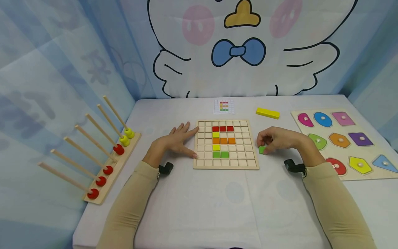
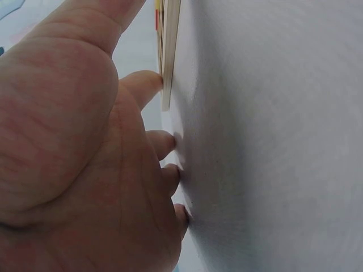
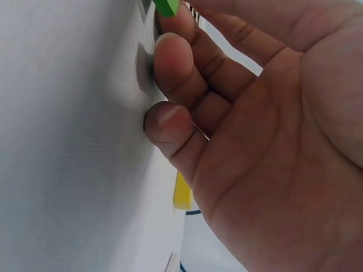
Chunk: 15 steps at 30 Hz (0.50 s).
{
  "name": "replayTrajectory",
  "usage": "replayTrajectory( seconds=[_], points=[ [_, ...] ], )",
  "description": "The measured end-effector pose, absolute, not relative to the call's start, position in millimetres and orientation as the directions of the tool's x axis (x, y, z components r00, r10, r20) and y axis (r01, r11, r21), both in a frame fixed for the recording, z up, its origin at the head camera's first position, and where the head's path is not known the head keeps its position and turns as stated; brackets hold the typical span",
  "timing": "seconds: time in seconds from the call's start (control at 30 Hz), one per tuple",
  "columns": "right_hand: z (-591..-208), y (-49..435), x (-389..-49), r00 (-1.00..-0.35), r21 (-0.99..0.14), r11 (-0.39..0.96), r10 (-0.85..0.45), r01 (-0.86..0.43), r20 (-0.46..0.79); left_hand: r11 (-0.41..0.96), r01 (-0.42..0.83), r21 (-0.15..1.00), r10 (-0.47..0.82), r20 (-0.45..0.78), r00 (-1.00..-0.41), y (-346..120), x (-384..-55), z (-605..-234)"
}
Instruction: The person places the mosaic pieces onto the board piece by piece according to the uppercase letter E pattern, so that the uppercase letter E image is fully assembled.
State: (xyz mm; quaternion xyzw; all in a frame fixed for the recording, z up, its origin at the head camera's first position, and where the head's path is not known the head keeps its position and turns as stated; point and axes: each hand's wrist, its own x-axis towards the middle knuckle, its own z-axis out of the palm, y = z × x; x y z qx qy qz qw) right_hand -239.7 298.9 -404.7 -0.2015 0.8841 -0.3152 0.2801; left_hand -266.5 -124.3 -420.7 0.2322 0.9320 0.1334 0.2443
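Observation:
A wooden grid board (image 1: pixel 244 162) lies flat on the table. In its squares sit red blocks (image 1: pixel 222 129), yellow blocks (image 1: pixel 216 147), orange blocks (image 1: pixel 223 141) and two green blocks (image 1: pixel 225 155). Spread fingers on my left hand (image 1: pixel 177 141) rest at the board's left side, with thumb and index finger touching its edge. Just right of the board, my right hand (image 1: pixel 278 140) pinches another small green block (image 1: pixel 262 149) low at the tabletop. That block (image 3: pixel 167 5) is partly cut off at the top of the right wrist view.
Behind the board lies a small pattern card (image 1: pixel 224 107). A yellow bar (image 1: pixel 268 113) lies to the card's right. Farther right is a shape puzzle board (image 1: pixel 326 135) with knobbed pieces. On the left stands a wooden peg rack (image 1: pixel 109 180) with red and yellow beads.

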Motion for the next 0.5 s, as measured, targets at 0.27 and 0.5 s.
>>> replayTrajectory(
  seconds=[0.27,0.5],
  points=[
    [-405.6,299.0,-239.4,-0.815,-0.724,0.672,-0.502,-0.156,-0.291,0.856,0.369,0.361,0.499,-0.394,-0.772,-125.0,-266.9,-421.8],
    [-407.5,299.6,-240.9,-0.846,-0.779,0.612,-0.481,-0.136,-0.230,0.857,0.365,0.364,0.498,-0.395,-0.772,-124.7,-267.5,-423.0]
  ],
)
